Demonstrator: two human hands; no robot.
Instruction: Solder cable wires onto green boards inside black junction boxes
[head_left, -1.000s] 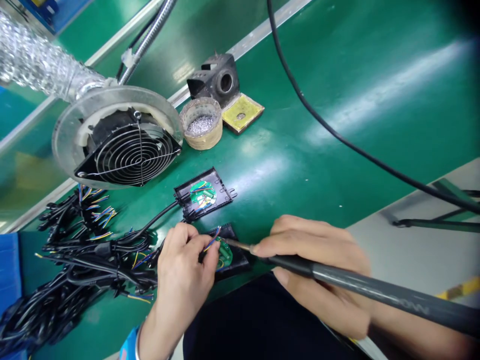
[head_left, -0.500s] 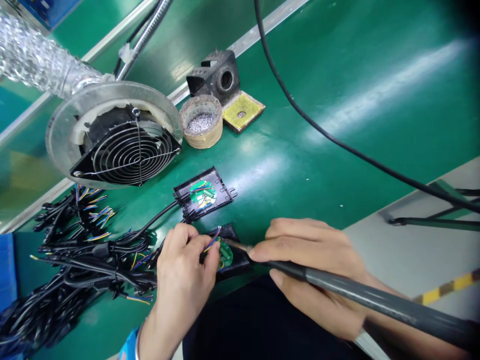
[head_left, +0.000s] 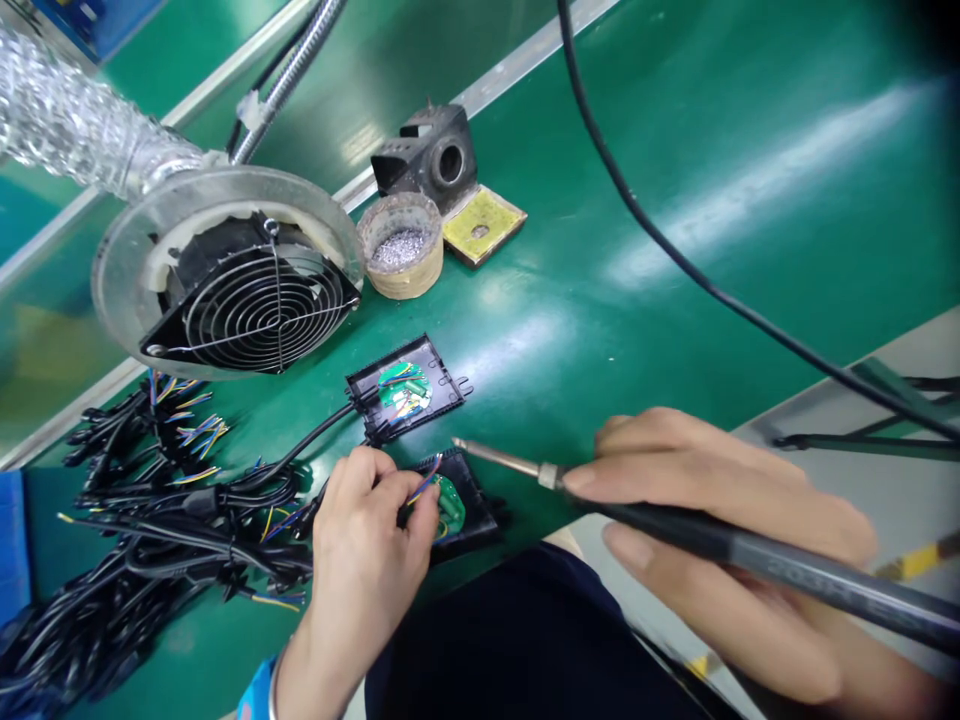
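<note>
Desk [head_left: 570, 330]: green and glossy, with long streaks of reflected light and a pale metal strip along its back.
Floor [head_left: 907, 505]: grey, past the desk's edge at the right, with a yellow-and-black band [head_left: 919, 562] on it.
Fan [head_left: 281, 315]: black behind a round wire guard, joined to a crinkled silver duct [head_left: 82, 110] at upper left.
Iron stand [head_left: 424, 150]: dark metal, at the back; a yellow sponge [head_left: 484, 222] sits in front and a round bowl [head_left: 409, 280] of silvery bits just beside.
Cables [head_left: 210, 530]: black, heaped at the left, coloured ends poking out.
Far casing [head_left: 446, 385]: open, a green board inside, a cable running into it.
Near casing [head_left: 472, 505]: open, with a green circuit board [head_left: 451, 505], partly behind the left hand [head_left: 371, 535].
Left fingers: pinching coloured wires [head_left: 427, 478] between thumb and forefinger, right at the circuit board's left edge; the wire ends stick up past the fingertips.
Right hand [head_left: 720, 480]: fingers wrapped pen-like around a soldering iron [head_left: 675, 525].
Iron tip: ahead of the fingers, by the near casing's back edge, apart from the pinched wires; contact with the casing is unclear.
</note>
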